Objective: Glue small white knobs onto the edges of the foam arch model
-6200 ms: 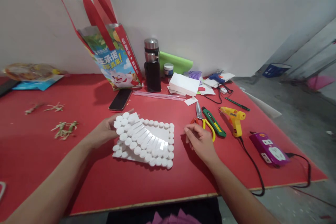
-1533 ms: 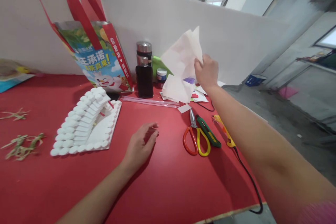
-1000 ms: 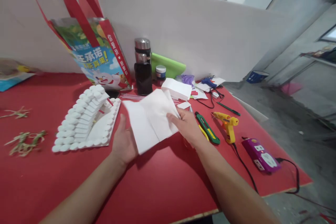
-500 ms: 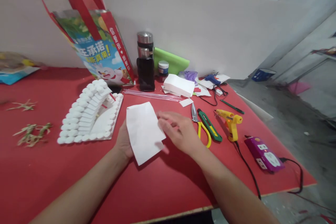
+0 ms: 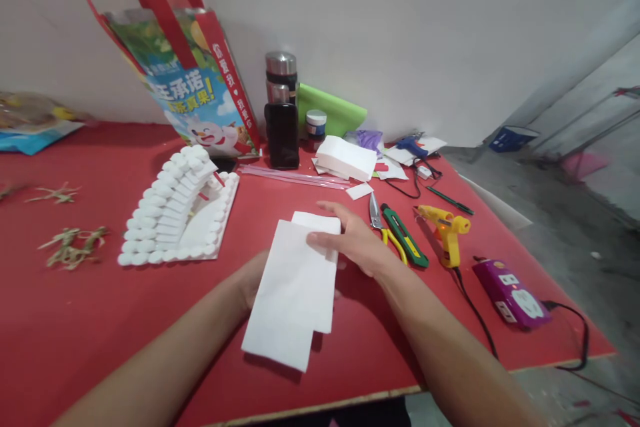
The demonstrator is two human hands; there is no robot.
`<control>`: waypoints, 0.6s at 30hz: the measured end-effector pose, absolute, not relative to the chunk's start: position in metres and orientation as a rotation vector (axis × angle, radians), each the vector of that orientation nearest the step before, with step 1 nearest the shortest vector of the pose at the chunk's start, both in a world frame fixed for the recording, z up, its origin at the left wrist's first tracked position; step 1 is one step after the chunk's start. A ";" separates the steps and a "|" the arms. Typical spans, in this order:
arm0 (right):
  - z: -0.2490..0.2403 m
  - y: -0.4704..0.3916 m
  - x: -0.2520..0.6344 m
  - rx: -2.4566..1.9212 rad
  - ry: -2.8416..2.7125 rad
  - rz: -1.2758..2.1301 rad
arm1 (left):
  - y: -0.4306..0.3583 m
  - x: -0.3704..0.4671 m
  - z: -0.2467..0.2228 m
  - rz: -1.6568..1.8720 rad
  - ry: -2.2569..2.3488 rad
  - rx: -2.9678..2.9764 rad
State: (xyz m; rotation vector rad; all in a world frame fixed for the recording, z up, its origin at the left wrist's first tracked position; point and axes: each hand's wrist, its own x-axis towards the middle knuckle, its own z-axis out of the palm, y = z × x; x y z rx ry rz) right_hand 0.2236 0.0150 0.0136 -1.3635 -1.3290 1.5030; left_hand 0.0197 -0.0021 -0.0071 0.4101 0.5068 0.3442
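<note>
Overlapping white paper sheets (image 5: 295,287), or one sheet folded offset, are held above the red table's near side. My left hand (image 5: 255,278) supports them from beneath at the left edge, its fingers mostly hidden. My right hand (image 5: 359,239) grips the upper right edge, thumb lying on top and the other fingers behind. To the left stands a white model (image 5: 167,213) built of round discs and stepped strips. Scissors (image 5: 375,210) with yellow handles and a green utility knife (image 5: 405,237) lie just right of my right hand.
A yellow hot glue gun (image 5: 447,227) is corded beside a purple power strip (image 5: 513,297) at right. At the back are a shopping bag (image 5: 200,93), a flask (image 5: 281,67), a black phone (image 5: 283,137) and a paper stack (image 5: 346,157). Twisted straw figures (image 5: 75,247) lie left.
The paper has moved down and turned, and a second offset layer now shows. My right hand has closed on its upper right edge. The view has shifted slightly.
</note>
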 end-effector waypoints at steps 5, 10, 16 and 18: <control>0.012 0.022 0.231 -1.207 -1.157 1.575 | 0.007 0.017 -0.004 0.440 0.582 0.358; -0.001 0.043 0.246 -1.162 -0.924 1.380 | 0.021 0.012 -0.007 0.960 0.560 0.333; -0.023 0.059 0.260 -1.359 -1.383 0.898 | 0.028 0.016 -0.010 1.283 0.706 0.624; -0.027 0.059 0.262 -1.445 -1.542 0.727 | 0.029 0.017 -0.018 1.281 0.811 0.707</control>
